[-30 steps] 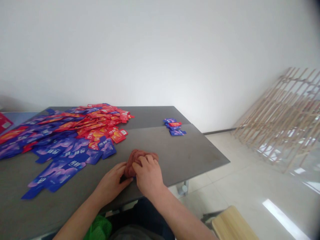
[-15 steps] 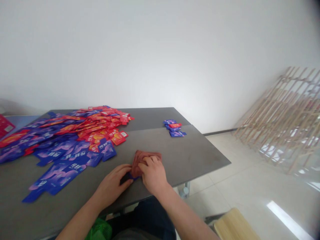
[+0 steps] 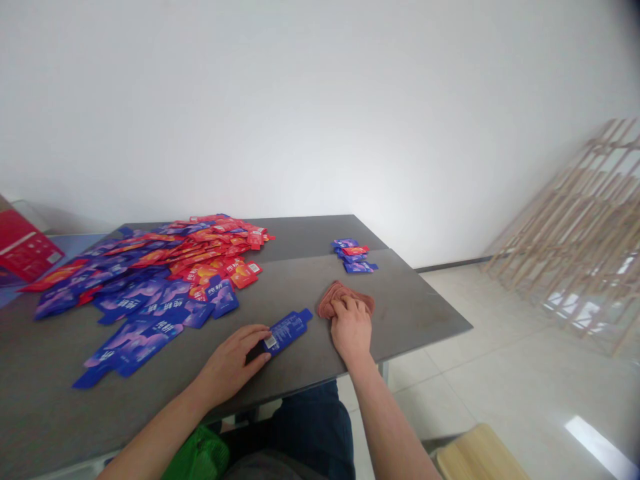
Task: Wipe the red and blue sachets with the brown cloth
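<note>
A blue sachet (image 3: pixel 289 332) with a narrow spout end lies on the table, its printed side and barcode facing up. My left hand (image 3: pixel 235 360) grips its near-left end between thumb and fingers. To the right, my right hand (image 3: pixel 351 328) is closed on a folded brown cloth (image 3: pixel 336 293) pressed to the tabletop, apart from the sachet. A large heap of red and blue sachets (image 3: pixel 190 250) spreads over the left of the table, with several blue ones overlapping toward my left forearm.
A small stack of blue and red sachets (image 3: pixel 354 255) sits toward the table's far right. The dark table (image 3: pixel 420 313) ends at a right edge above a tiled floor. A red box (image 3: pixel 25 243) stands at far left, a wooden stool (image 3: pixel 480 457) at lower right, wooden racks (image 3: pixel 575 227) beyond.
My right hand has moved right with the cloth, off the blue sachet, which now shows in full beside my left hand. The view has shifted slightly.
</note>
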Tool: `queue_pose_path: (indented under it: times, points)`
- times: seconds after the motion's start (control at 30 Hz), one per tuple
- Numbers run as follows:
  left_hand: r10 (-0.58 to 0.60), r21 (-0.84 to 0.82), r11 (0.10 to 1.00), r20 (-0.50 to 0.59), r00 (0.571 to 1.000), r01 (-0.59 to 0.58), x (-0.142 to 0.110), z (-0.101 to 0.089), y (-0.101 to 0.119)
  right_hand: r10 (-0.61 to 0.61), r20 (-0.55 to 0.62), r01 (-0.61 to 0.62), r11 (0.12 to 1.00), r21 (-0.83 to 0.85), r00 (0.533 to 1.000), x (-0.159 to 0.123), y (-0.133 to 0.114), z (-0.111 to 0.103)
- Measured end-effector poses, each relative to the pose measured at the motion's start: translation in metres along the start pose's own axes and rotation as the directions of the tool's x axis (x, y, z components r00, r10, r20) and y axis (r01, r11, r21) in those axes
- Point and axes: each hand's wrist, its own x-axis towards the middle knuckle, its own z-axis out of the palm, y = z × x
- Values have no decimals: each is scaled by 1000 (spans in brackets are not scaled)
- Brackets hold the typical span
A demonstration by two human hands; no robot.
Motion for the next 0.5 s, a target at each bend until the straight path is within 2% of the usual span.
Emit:
queue_pose_path:
  times: [0.2,0.37,0.5]
  points:
    - [-2,33,999,118,993,-2,4,-15,7,1,2,-1,1000,11,1000,4,1,-1]
    - [21,103,994,224,974,-45,22,-25,19,7,-9,-7,999,37,1000,2,1,1]
    - [24,162,985,210,977,-58,39,-19,30,-4,-22,5,998,56,1000,1,2,1]
